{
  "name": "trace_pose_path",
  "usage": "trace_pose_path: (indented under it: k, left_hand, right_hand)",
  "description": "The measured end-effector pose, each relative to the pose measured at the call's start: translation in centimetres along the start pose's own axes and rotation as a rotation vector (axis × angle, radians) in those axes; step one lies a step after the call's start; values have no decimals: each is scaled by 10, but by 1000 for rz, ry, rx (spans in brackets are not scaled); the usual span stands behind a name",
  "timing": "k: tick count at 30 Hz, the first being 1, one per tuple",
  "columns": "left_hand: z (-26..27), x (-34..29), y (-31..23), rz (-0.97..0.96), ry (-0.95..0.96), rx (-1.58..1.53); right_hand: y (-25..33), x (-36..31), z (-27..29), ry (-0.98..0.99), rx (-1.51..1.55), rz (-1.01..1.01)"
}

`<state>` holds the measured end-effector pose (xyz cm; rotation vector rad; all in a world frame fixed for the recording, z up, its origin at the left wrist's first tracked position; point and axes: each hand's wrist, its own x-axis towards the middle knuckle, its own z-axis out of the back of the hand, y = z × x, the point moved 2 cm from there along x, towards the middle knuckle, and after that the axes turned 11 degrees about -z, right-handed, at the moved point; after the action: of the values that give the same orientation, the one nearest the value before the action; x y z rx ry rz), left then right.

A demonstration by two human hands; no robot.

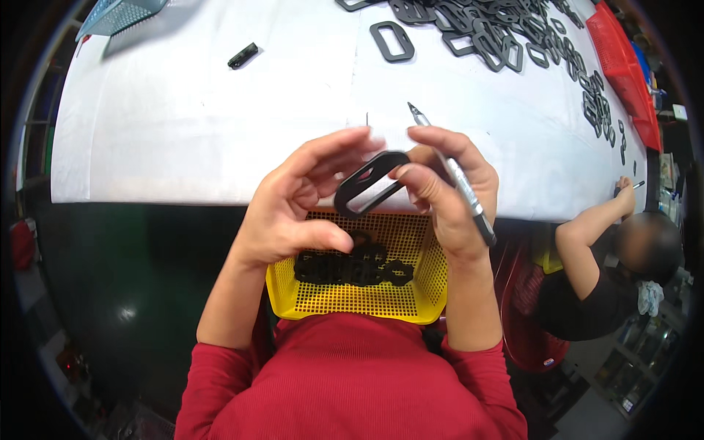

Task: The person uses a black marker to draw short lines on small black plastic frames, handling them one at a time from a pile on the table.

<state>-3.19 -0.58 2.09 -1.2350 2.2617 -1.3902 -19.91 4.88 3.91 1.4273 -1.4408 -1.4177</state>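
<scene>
Pinched black ring

The black ring is mid-frame. It looks light and stiff, maybe a bit slick; its flat ends seem best to pinch. Its long side slants from lower left up to upper right. The right hand pinches the upper end and holds a pen too. The left hand curves near the lower end, thumb and fingers apart.

L hand raised, palm turned in, fingers curved toward R side, tips a bit blurred; L thumb spread well apart below them. R hand opp., R thumb bent inward, pinch closed, index arched above. L forearm slants inward; R forearm approx. upright, both bare nr. wrist.
</scene>
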Motion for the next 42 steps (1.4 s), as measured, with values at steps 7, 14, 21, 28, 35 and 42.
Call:
trace_pose_path:
  k: [7, 14, 21, 28, 35, 42]
  left_hand:
    - [-6, -2, 13, -552, 27, 652]
    - [1, -9, 13, -280, -79, 640]
    - [9, -11, 19, -206, -29, 752]
    - [13, -12, 18, -197, 4, 737]
    - [14, -13, 20, -178, 39, 702]
    - [14, -13, 21, -178, 35, 696]
  right_hand:
    - [-22, 1, -18, 107, 569, -284]
    - [-16, -4, -1, -301, -71, -107]
    - [-22, -3, -13, -360, -153, -43]
    - [-26, 3, -16, -397, -288, 79]
    - [-24, 3, -17, -381, -283, 77]
    - [-26, 3, -18, -380, -337, 94]
